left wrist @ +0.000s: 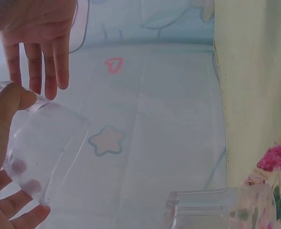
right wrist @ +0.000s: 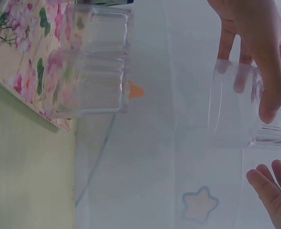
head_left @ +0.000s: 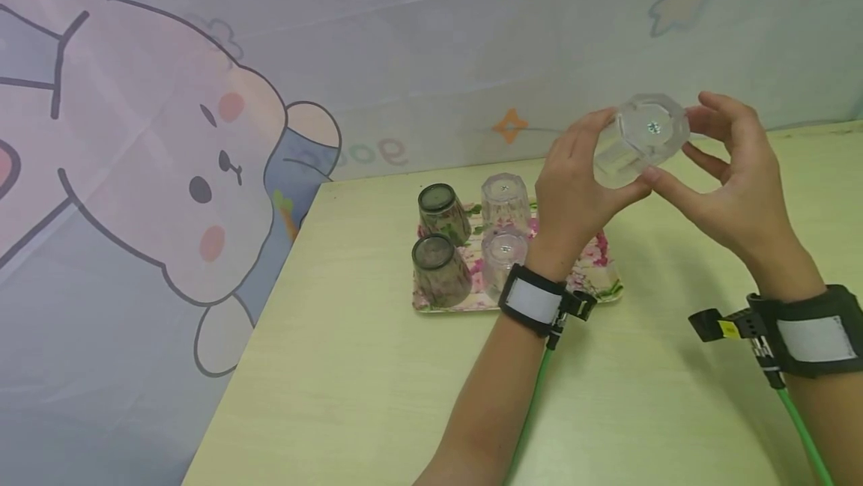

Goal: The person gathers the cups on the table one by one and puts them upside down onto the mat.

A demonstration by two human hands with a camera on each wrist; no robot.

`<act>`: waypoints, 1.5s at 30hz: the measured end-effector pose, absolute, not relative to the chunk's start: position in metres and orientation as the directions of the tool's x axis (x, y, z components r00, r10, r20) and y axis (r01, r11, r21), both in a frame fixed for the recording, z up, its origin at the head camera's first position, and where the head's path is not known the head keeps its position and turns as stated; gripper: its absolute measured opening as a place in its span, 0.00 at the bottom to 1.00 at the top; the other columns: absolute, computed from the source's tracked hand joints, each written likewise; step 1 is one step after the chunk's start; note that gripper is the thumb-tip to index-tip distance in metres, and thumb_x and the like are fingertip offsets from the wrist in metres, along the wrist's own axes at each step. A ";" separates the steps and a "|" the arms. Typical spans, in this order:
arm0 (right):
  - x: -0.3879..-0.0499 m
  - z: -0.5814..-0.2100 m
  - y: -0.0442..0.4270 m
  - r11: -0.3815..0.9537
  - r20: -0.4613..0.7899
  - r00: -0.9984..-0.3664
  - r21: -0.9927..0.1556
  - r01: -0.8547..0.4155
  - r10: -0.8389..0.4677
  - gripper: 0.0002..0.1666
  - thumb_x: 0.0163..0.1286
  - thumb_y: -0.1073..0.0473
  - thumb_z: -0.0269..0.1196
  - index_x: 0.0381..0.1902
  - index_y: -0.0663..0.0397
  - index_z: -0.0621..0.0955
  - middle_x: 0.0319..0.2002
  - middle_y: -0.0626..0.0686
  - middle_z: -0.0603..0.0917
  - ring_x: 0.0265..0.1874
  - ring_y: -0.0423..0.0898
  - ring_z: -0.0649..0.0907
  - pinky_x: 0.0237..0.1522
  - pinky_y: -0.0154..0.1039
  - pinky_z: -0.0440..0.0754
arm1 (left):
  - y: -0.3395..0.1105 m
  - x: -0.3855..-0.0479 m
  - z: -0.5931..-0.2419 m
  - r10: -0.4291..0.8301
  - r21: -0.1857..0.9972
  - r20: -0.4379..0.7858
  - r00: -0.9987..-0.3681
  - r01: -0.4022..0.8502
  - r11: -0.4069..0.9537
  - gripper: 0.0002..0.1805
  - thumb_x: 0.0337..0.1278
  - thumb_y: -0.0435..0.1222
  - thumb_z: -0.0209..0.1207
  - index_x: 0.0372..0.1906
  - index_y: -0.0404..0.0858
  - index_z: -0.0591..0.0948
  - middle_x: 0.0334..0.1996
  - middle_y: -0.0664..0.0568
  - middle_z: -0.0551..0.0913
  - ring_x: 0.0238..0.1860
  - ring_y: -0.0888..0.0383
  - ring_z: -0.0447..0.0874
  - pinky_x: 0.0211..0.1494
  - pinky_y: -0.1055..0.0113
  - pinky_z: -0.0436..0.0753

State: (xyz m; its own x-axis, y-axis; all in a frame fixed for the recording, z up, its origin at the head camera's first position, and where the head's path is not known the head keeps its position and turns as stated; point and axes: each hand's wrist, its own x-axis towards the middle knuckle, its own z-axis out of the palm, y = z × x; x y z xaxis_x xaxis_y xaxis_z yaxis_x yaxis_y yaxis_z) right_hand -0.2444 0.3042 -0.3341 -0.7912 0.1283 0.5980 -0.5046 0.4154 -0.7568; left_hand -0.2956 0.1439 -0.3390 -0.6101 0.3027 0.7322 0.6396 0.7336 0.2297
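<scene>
A clear faceted glass (head_left: 652, 129) is held up over the right part of the table, its octagonal base turned toward the head view. The left hand (head_left: 573, 171) grips it, thumb on one side and fingers on the other, as the left wrist view shows around the glass (left wrist: 49, 143). At the glass's right side is the right hand (head_left: 735, 164), fingers spread. In the right wrist view, the fingertips of the right hand (right wrist: 274, 191) stand apart from the glass (right wrist: 235, 109). Whether its thumb touches the glass, I cannot tell.
A floral tray (head_left: 610, 287) lies on the pale table (head_left: 337, 366), partly hidden behind the left arm. Two grey glasses (head_left: 441, 272) and two clear glasses (head_left: 504, 198) stand base up on it. A printed cloth (head_left: 418, 44) hangs behind. Green cables (head_left: 539, 381) trail from both wrists.
</scene>
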 end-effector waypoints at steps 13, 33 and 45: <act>-0.245 -0.336 0.303 0.404 0.578 -0.808 -0.771 -0.493 0.117 0.51 0.51 0.70 0.71 0.70 0.47 0.62 0.56 0.34 0.69 0.58 0.32 0.71 0.54 0.14 0.73 | 0.145 -0.296 -0.342 0.254 0.363 0.669 -0.699 0.605 0.709 0.50 0.37 0.60 0.71 0.66 0.43 0.65 0.61 0.55 0.77 0.58 0.65 0.78 0.58 0.82 0.77; -0.246 -0.339 0.300 0.464 0.635 -0.762 -0.718 -0.519 0.130 0.42 0.53 0.66 0.71 0.66 0.45 0.70 0.54 0.30 0.70 0.54 0.29 0.73 0.50 0.12 0.73 | 0.145 -0.298 -0.342 0.342 0.426 0.570 -0.747 0.625 0.654 0.48 0.40 0.58 0.70 0.67 0.45 0.64 0.60 0.57 0.77 0.55 0.66 0.78 0.51 0.84 0.77; -0.248 -0.340 0.299 0.476 0.655 -0.739 -0.707 -0.523 0.162 0.37 0.52 0.66 0.71 0.62 0.48 0.75 0.50 0.28 0.73 0.51 0.28 0.75 0.46 0.10 0.73 | 0.144 -0.296 -0.339 0.376 0.426 0.532 -0.759 0.624 0.656 0.48 0.42 0.57 0.69 0.68 0.46 0.62 0.60 0.57 0.77 0.56 0.67 0.78 0.51 0.83 0.78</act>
State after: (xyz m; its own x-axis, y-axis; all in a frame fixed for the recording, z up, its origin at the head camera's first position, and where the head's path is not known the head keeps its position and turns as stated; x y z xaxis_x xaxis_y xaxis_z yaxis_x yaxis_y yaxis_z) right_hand -0.2478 0.2992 -0.3404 -0.7385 0.1618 0.6545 -0.5226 0.4761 -0.7073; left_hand -0.2964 0.1441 -0.3386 -0.7585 0.3765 0.5319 0.6238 0.6556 0.4255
